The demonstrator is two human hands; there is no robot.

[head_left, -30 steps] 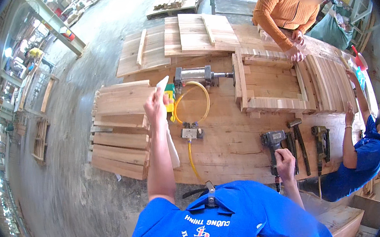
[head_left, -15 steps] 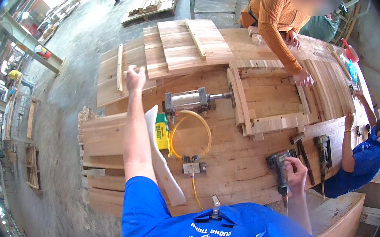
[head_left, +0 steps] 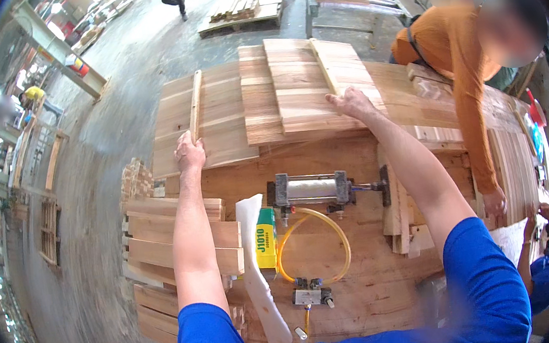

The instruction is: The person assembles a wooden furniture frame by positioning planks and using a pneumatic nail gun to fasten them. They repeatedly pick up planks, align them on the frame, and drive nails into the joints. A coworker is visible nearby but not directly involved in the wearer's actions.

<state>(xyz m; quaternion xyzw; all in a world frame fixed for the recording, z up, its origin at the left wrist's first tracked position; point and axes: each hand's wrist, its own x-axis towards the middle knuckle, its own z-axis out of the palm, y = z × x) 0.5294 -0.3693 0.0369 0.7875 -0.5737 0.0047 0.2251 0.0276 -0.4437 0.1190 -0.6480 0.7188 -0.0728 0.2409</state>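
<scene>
My left hand (head_left: 189, 152) is closed at the near end of a wooden strip (head_left: 196, 103), which lies across a flat wooden panel (head_left: 223, 96) at the back left of the bench. Farther right, my right hand (head_left: 352, 104) has its fingers bent around the near end of a second wooden strip (head_left: 323, 62). That strip rests on the upper panel (head_left: 293, 86) of an overlapping pair; the lower panel (head_left: 258, 116) sticks out to its left. Both palms are turned away, so the exact finger contact is partly hidden.
Below my arms sit a pneumatic cylinder (head_left: 310, 188), a looped yellow hose (head_left: 345, 241), a green-and-yellow box (head_left: 266, 239) and a white foam strip (head_left: 258, 273). Stacked boards (head_left: 182, 245) lie left. A co-worker in orange (head_left: 470, 94) leans over a wooden frame at right; another wears blue (head_left: 548, 280).
My right hand has left the power driver and reached forward to the strip on the right panel. My left hand has come down onto the left strip. The view has shifted.
</scene>
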